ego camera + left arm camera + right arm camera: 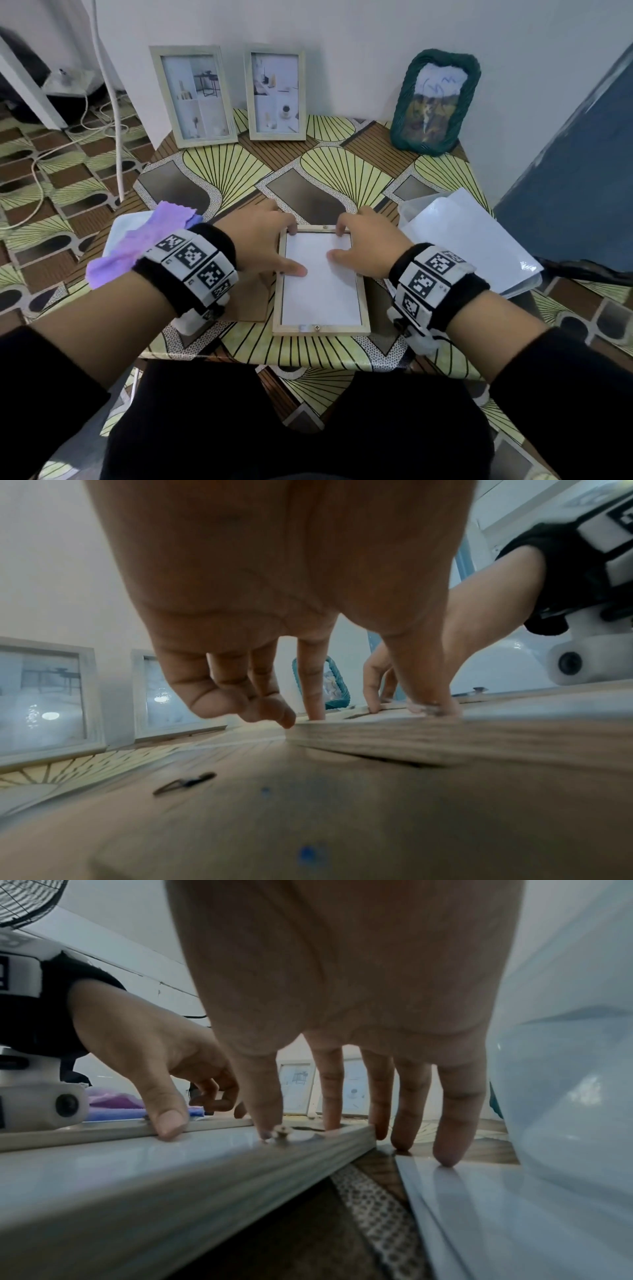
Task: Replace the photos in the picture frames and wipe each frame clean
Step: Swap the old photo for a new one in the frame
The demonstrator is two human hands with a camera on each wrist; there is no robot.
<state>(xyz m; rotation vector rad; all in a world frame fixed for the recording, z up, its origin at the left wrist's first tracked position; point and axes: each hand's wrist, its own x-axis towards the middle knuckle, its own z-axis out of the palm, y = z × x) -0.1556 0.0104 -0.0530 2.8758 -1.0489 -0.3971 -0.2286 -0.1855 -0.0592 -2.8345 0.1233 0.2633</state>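
Head view shows the wooden frame (321, 329) lying face down near the worktop's (219, 164) front edge, left hand (253, 236) and right hand (368, 245) pressing spread fingers on its white backing (322, 294).

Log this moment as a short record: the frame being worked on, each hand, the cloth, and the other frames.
worked frame: pale wooden frame lying face down on the patterned table, white sheet in its opening
left hand: fingers on the frame's far left corner, thumb pressing the sheet
right hand: fingertips at the far edge, thumb on the sheet
cloth: purple cloth lying left, untouched
other frames: two pale frames and a green woven frame upright against the wall
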